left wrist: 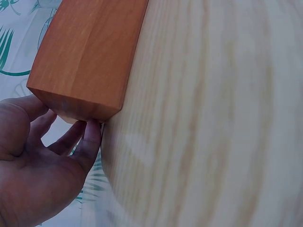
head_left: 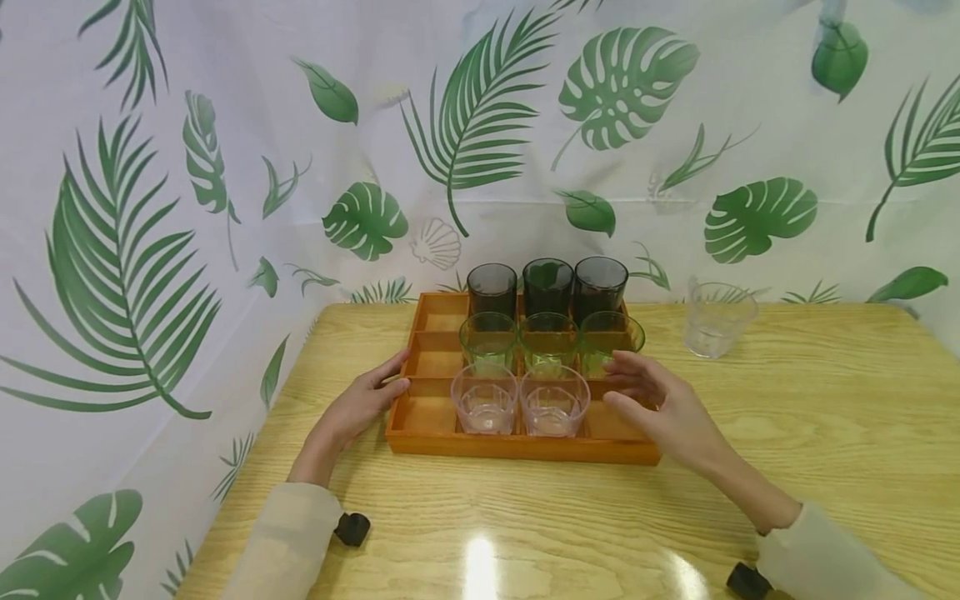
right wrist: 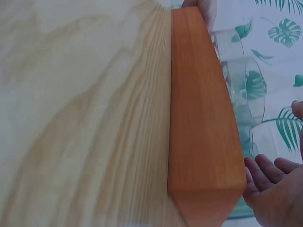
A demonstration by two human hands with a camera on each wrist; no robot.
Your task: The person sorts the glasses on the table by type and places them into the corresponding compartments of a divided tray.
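An orange-brown wooden tray [head_left: 525,447] with compartments lies on the table. My left hand [head_left: 367,404] touches its left end wall with fingertips and thumb; the left wrist view has these fingers [left wrist: 87,144] against the tray's end. My right hand [head_left: 667,408] hovers over the front right compartment, thumb and fingers apart, holding nothing. Its fingertips overlap the rightmost green glass [head_left: 611,333]; contact cannot be told. Two clear glasses [head_left: 483,400] stand in the front row. The middle row has green glasses [head_left: 547,342], and the back row dark grey glasses [head_left: 492,287].
Another clear glass [head_left: 720,321] stands on the wooden table [head_left: 810,433], right of the tray near the back edge. A white cloth with green leaf prints [head_left: 465,108] hangs behind and along the left side.
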